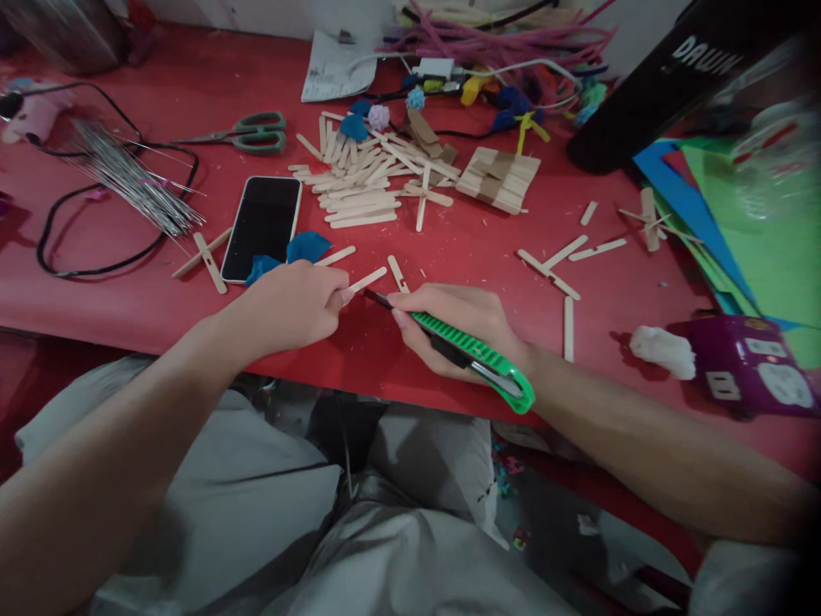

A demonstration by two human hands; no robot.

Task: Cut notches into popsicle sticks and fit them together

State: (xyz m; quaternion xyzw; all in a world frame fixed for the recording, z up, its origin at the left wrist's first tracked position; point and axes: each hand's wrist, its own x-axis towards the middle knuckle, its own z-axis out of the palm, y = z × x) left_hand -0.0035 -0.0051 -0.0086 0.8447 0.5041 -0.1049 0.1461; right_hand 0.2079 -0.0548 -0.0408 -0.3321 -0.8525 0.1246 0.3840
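My left hand is closed on a wooden craft stick, whose free end sticks out up and to the right. My right hand grips a green utility knife, its dark blade pointing left, close to the held stick. I cannot tell whether blade and stick touch. Just beyond the blade lies a notched craft stick on the red table. Another craft stick and blue crumpled pieces lie behind my left hand, beside a phone.
A heap of craft sticks spreads across the middle, near scissors and a stick panel. Thin wires lie left. At right are a black bottle, coloured sheets and a purple box. The table's front edge runs below my hands.
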